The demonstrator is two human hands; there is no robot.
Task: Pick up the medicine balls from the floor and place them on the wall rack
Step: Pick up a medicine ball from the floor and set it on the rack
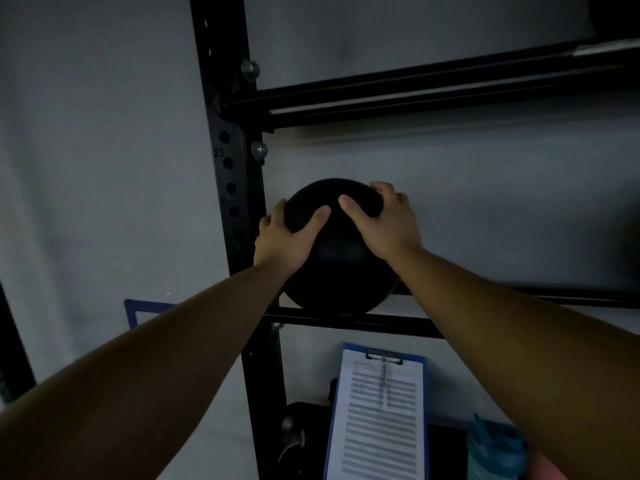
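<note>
A black medicine ball (341, 258) rests on the lower pair of horizontal rails (388, 322) of the black wall rack, close to the rack's left upright (230, 161). My left hand (289, 235) grips the ball's left side and my right hand (386, 221) grips its upper right side. Both thumbs lie on the ball's top. The ball's underside is hidden behind the front rail.
A second pair of rails (433, 95) runs above the ball. Below the rack, a blue clipboard (379, 414) with printed paper leans by a teal bottle (495, 448). A dark object (304, 431) sits low beside the upright. The grey wall (104, 168) is behind.
</note>
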